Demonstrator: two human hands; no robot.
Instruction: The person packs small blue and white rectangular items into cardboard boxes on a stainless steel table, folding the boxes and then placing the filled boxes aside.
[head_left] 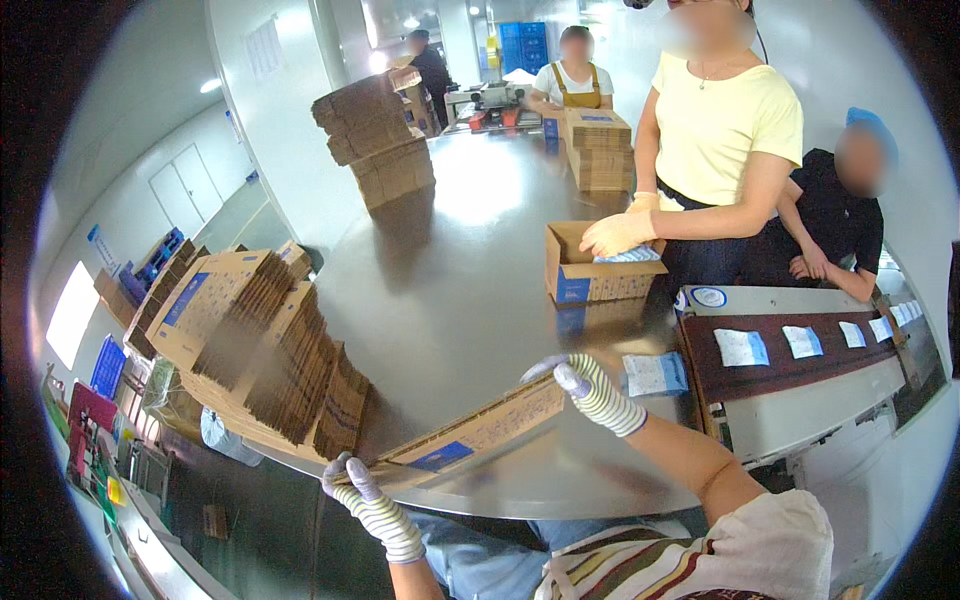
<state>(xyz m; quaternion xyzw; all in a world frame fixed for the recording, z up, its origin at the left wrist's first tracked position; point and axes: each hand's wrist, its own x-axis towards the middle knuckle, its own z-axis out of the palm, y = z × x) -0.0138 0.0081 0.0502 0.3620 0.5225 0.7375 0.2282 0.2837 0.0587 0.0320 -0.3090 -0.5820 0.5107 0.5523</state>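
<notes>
A folded-flat cardboard carton (500, 425) with a blue printed patch is held up on edge over the near side of the steel table (440, 280). My left hand (375, 510), in a striped glove with grey fingertips, grips its left end. At the far right end my right hand (600, 393), gloved alike, pinches the upper corner between thumb and fingers. To the left of the carton rises a tall stack of flattened cartons (270, 350). A blue and white packet (655, 375) lies on the table just right of my right hand.
Across the table a person in yellow works gloved hands in an open carton (600, 285). Packets lie along a dark conveyor belt (800, 345) at the right, with a seated person behind. More carton stacks (385, 145) stand farther back, near another person.
</notes>
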